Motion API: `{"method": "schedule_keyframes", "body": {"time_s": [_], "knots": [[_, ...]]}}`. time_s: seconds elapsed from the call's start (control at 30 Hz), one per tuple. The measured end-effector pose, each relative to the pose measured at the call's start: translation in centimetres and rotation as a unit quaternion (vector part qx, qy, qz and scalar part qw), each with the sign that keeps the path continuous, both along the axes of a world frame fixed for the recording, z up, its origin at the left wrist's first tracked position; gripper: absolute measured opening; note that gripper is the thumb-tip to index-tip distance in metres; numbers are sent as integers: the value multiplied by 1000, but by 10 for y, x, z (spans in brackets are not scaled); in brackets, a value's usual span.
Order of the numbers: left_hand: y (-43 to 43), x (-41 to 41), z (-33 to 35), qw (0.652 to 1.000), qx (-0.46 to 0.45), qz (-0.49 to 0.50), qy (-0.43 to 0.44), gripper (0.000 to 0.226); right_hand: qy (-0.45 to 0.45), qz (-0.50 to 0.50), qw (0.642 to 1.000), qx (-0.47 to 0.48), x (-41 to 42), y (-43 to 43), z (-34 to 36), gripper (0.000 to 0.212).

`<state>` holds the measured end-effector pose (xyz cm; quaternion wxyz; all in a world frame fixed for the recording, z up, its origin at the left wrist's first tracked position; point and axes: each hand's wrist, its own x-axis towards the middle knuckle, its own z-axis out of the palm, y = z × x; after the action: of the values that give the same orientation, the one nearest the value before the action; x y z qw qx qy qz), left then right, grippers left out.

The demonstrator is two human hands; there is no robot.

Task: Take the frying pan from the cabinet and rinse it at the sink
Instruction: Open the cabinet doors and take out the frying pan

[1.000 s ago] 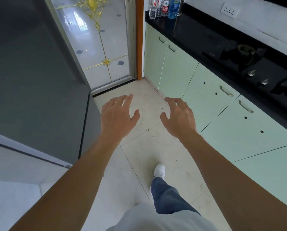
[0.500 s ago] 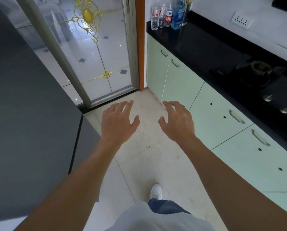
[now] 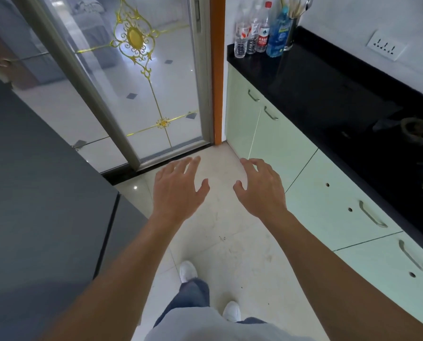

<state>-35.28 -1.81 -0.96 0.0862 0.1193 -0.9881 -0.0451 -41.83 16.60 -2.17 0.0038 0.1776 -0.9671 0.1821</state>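
Pale green cabinets (image 3: 286, 143) with metal handles run along the right under a black countertop (image 3: 328, 84); all their doors are closed. No frying pan and no sink are in view. My left hand (image 3: 178, 190) and my right hand (image 3: 262, 188) are held out in front of me over the tiled floor, palms down, fingers spread, holding nothing. The right hand is a short way left of the cabinet fronts.
A dark grey appliance (image 3: 40, 205) fills the left side. A glass sliding door (image 3: 141, 82) with gold ornament stands ahead. Several bottles (image 3: 262, 33) and a utensil holder sit at the counter's far end. A gas hob (image 3: 417, 143) is on the right.
I have stepped forward along the floor and the view has lifted toward the glass door. Both hands stay spread and empty in front of me.
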Motion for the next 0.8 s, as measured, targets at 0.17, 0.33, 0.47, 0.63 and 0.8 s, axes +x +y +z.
{"method": "schedule_keyframes", "body": {"time_s": [0.17, 0.33, 0.47, 0.63, 0.8], "knots": [[-30, -37, -9, 1000, 4, 1, 4, 60, -8, 11, 1000, 11, -38, -33, -6, 55], [-87, -89, -12, 1000, 6, -1, 3, 59, -13, 8, 1000, 24, -91, -82, -10, 55], [-138, -138, -10, 1000, 18, -1, 4, 58, -18, 10, 999, 25, -139, -134, -5, 56], [-188, -196, -12, 999, 33, -20, -11, 60, -15, -6, 999, 30, -190, -189, 0, 56], [-212, -240, -14, 998, 34, -44, -27, 59, -15, -29, 999, 35, -225, -215, 2, 56]]}}
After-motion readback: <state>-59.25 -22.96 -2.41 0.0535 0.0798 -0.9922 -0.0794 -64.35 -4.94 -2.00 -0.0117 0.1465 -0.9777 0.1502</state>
